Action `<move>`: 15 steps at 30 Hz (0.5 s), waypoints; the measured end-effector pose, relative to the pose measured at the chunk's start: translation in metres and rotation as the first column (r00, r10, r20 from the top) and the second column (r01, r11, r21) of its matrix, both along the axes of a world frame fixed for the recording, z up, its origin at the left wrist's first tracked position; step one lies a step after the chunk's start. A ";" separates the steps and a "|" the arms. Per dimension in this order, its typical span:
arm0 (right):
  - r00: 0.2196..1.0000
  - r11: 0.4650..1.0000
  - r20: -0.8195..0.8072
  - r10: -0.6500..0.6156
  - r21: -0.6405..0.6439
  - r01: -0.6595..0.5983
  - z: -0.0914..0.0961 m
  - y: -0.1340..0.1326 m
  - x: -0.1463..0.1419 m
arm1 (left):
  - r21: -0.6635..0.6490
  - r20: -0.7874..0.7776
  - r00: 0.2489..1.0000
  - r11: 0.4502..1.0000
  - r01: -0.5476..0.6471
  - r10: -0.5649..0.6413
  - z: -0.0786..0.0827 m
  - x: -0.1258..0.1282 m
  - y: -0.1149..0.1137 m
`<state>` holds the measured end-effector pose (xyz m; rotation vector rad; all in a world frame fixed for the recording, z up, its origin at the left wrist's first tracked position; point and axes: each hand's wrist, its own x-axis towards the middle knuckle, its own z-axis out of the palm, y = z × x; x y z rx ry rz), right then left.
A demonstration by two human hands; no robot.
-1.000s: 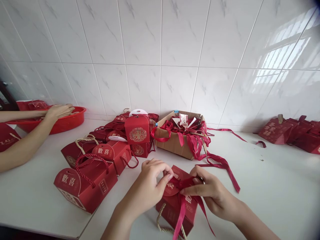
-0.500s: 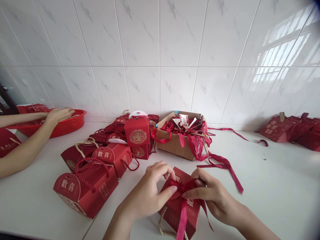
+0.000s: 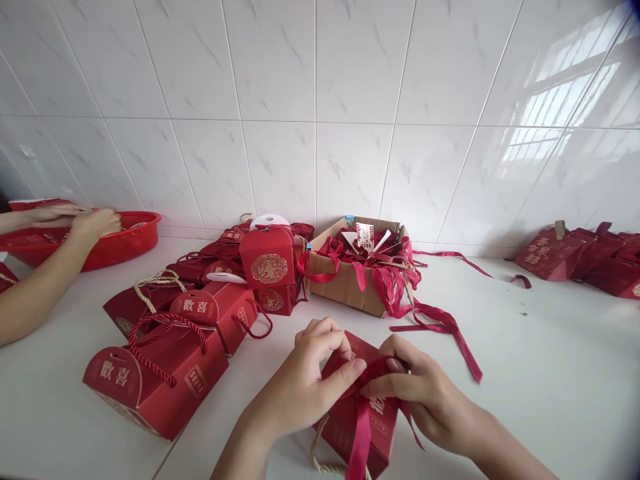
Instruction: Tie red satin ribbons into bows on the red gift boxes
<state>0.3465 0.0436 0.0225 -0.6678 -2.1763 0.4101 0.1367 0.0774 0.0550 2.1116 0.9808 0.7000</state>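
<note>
A red gift box (image 3: 345, 427) with pale printed lettering lies on the white table in front of me, a gold cord handle (image 3: 320, 448) hanging at its near left side. Across its top runs a dark red ribbon (image 3: 361, 430), gathered in a bow or knot partly covered by my fingers. My left hand (image 3: 313, 380) has its thumb and fingers closed around the bow's left side. My right hand (image 3: 425, 393) pinches the ribbon on the right, thumb and forefinger together. One ribbon tail hangs toward me and another shows below my right hand.
Several red gift boxes (image 3: 165, 373) with cord handles stand at left. A cardboard box (image 3: 345, 293) of ribbons sits near the tiled wall, a loose ribbon (image 3: 457, 337) beside it. Another person's hands (image 3: 95, 223) work over a red basin (image 3: 135, 243). Red boxes (image 3: 550, 253) stand far right.
My view has shifted slightly, so the surroundings sit a little further left. My hands stay on the ribbon, with the left thumb a bit further over the bow. The other person's hands have moved in the basin.
</note>
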 end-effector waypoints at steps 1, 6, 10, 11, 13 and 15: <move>1.000 1.000 -0.004 0.002 0.008 -0.002 0.000 0.001 0.000 | 0.000 0.025 1.000 1.000 0.001 -0.001 -0.001 0.001 0.001; 1.000 0.999 -0.012 -0.008 0.045 0.008 0.000 0.002 -0.001 | 0.050 0.054 0.998 0.999 -0.020 0.018 -0.005 0.000 0.005; 1.000 0.999 -0.009 0.001 0.053 0.000 0.000 0.002 0.000 | 0.062 0.016 1.000 0.998 -0.025 0.024 -0.006 -0.006 0.008; 1.000 0.998 -0.006 0.005 0.055 -0.004 0.000 0.002 0.000 | 0.063 0.009 1.000 0.998 -0.024 0.023 -0.006 -0.007 0.008; 1.000 0.998 -0.007 0.010 0.055 -0.009 0.001 0.002 0.001 | 0.062 0.005 0.999 0.997 -0.034 0.033 -0.006 -0.007 0.007; 1.000 0.998 -0.015 0.006 0.059 -0.005 0.001 0.002 0.001 | 0.062 0.012 0.999 0.997 -0.047 0.046 -0.006 -0.005 0.005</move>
